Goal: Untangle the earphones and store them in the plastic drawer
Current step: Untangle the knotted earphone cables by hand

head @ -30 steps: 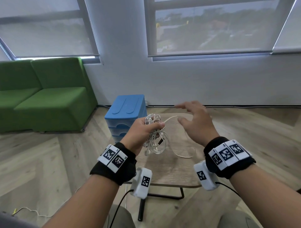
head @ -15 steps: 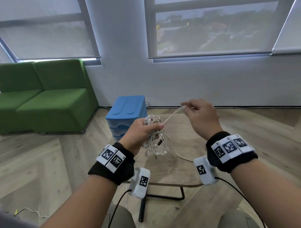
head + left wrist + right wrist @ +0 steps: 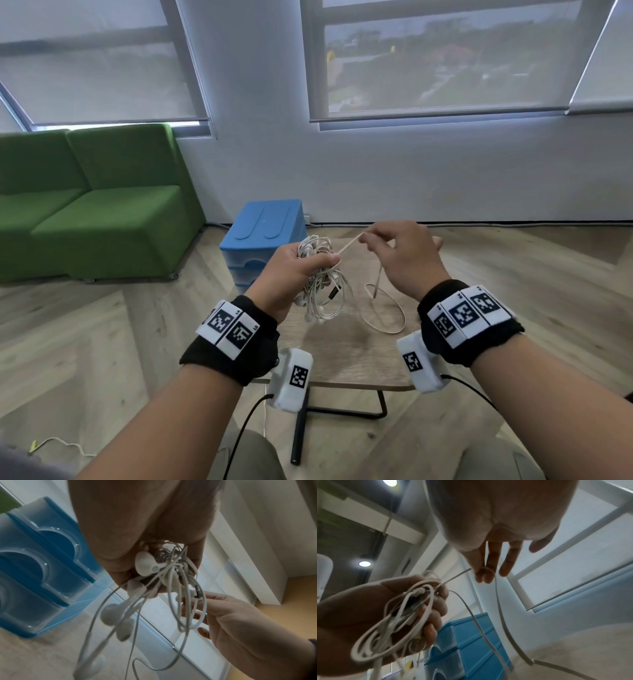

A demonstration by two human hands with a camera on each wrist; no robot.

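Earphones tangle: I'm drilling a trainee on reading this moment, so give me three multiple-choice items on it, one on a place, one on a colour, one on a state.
1. Where is the earphone bundle?
A. lying in a drawer
B. gripped in the left hand
C. on the sofa

2. What colour is the plastic drawer unit?
A. blue
B. red
C. black

3. What is the right hand doing?
A. resting flat on the table
B. hanging idle
C. pinching one cord drawn out of the bundle

Key: 1 B, fingers curl round the bundle above the table; 2 A, blue in every view; 3 C, thumb and forefinger close on the strand.
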